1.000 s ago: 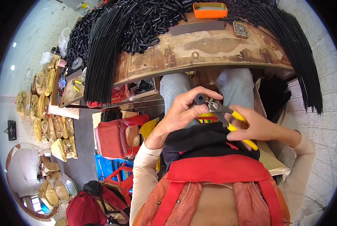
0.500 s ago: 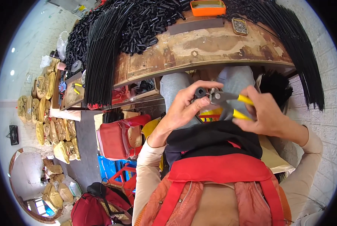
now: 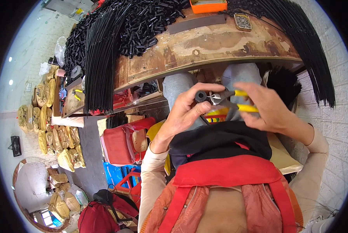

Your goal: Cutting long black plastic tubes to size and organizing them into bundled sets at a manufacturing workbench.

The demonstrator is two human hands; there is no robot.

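Note:
My left hand (image 3: 181, 112) is closed around a short black tube (image 3: 200, 96), whose round open end shows between thumb and fingers. In my right hand (image 3: 271, 108) is a pair of pliers (image 3: 219, 98) with dark jaws and yellow handles, gripped from the right. The jaws lie right beside the tube, at a thin silvery metal piece (image 3: 211, 96) that sticks out toward them. What the jaws close on is too small to make out. Both hands are above my lap, just in front of the table edge. The right fingers are partly blurred.
A worn wooden table (image 3: 205, 44) carries a heap of black tubes (image 3: 147, 27), bundles of thin black rods (image 3: 100, 66), an orange tray (image 3: 209, 6) and a small tin (image 3: 242, 22) of tiny pieces. Another yellow-handled tool (image 3: 77, 93) lies left. A red padded seat (image 3: 121, 143) stands lower left.
The pliers' jaws have turned slightly, and the metal piece between them and the tube now shows more plainly. Both hands and the table appear a little further left in the view.

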